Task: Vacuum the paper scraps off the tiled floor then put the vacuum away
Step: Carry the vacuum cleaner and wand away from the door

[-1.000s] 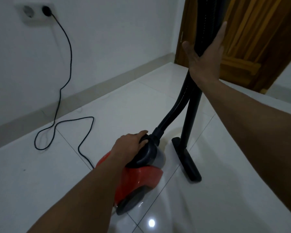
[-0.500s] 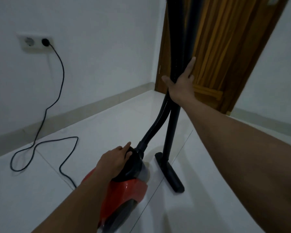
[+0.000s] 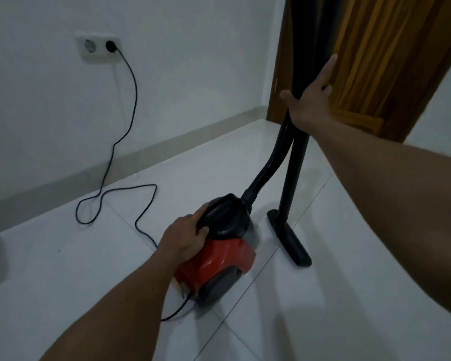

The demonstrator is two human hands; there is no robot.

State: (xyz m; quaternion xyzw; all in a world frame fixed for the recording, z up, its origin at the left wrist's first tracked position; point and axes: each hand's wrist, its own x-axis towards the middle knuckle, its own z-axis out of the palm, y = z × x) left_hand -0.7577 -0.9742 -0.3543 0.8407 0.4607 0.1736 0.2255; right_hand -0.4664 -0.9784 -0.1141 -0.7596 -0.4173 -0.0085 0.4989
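The head camera looks down at a small red and black plastic vacuum cleaner [image 3: 219,259]. It sits on the shiny white tiled floor [image 3: 63,269], near the middle of the picture. The left hand [image 3: 185,239] grips the smooth black plastic carry handle [image 3: 224,217] on top of it, with the fingers curled round the edge. The forearm hides part of the back of the vacuum.

The right hand [image 3: 310,100] is well apart from the left one and higher up. It holds the bendy black ribbed hose [image 3: 268,162] and the stiff black pipe [image 3: 294,165] together. The thumb hooks round the hose side and one finger points straight up. The other fingers are partly hidden behind the pipe. The tops of the hose and pipe are cut off by the picture's edge.

The pipe ends in a long flat black floor nozzle [image 3: 289,238], which rests on the tiles just beside the vacuum.

A thin black cord [image 3: 130,82] loops over the floor and runs up to a round black plug [image 3: 110,44] in a white wall socket [image 3: 98,48]. A brown wooden door [image 3: 375,61] with grooves stands behind the pipe.
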